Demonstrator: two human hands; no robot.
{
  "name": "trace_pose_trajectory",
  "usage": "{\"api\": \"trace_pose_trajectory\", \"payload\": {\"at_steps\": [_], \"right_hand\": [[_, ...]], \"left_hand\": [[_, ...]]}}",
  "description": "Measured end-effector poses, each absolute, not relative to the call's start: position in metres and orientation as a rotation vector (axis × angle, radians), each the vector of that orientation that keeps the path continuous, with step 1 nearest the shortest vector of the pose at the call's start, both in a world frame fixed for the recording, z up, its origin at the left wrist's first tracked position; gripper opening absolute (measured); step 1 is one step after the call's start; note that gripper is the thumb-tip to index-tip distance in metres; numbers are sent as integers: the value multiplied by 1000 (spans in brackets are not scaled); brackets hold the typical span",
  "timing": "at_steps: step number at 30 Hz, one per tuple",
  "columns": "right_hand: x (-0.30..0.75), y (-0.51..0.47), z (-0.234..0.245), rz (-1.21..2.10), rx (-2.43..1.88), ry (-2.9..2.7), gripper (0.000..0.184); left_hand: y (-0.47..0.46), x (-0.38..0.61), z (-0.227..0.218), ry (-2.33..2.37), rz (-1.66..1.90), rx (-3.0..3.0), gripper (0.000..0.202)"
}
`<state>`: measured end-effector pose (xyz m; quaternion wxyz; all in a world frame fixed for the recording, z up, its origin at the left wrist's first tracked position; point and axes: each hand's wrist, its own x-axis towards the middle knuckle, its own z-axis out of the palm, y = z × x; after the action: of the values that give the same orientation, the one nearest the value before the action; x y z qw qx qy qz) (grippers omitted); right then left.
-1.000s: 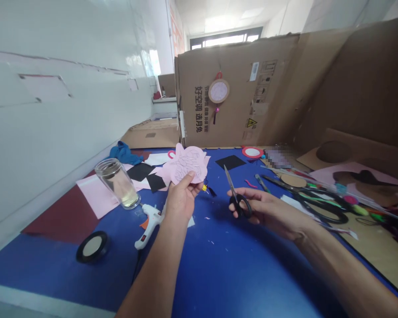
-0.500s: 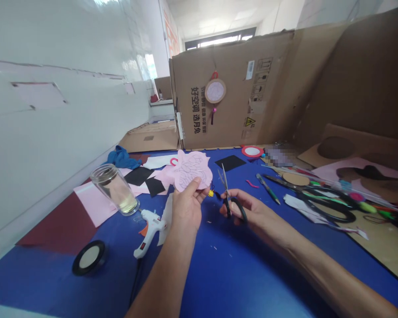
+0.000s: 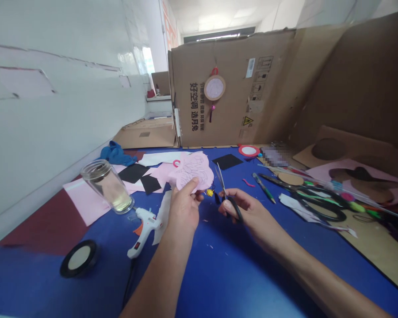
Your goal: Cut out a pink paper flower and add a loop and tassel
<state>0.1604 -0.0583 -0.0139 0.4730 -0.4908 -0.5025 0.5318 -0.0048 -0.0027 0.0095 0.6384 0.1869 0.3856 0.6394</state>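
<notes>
My left hand [image 3: 183, 206] pinches the lower edge of a pink paper cut-out [image 3: 193, 170] with a line drawing on it, held up over the blue table [image 3: 219, 274]. My right hand [image 3: 243, 211] grips a pair of black-handled scissors [image 3: 226, 194]. Their blades point up and away, just right of the pink paper's edge. A small yellow bead with a dark tassel [image 3: 211, 192] lies on the table between the two hands.
A glass jar [image 3: 106, 185], a white glue gun [image 3: 142, 225] and a black tape roll [image 3: 78, 263] lie at the left. Pink and black paper sheets [image 3: 142, 176] are behind. Large scissors, pens and scraps [image 3: 315, 201] crowd the right. Cardboard walls [image 3: 252, 88] stand at the back.
My right hand has brought the scissors leftward, from well apart to close beside the pink paper. My left hand has stayed gripping the cut-out, tilting it slightly.
</notes>
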Motion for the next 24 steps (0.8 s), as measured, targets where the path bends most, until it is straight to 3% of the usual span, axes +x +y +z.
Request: {"api": "trace_pose_trajectory", "payload": {"at_steps": [7,15,24], "right_hand": [[163,-59,-12,1172,-1266,-1309,63],[161,-65,-12,835,-1465,-1434,42],[160,-69,-3,541,-1611,-1587,32]], "left_hand": [[-6,-4,12,904,1435,426,41],[-8,-1,12,891,1433,435,47],[-5,2,11,909,1395,315,36]]}}
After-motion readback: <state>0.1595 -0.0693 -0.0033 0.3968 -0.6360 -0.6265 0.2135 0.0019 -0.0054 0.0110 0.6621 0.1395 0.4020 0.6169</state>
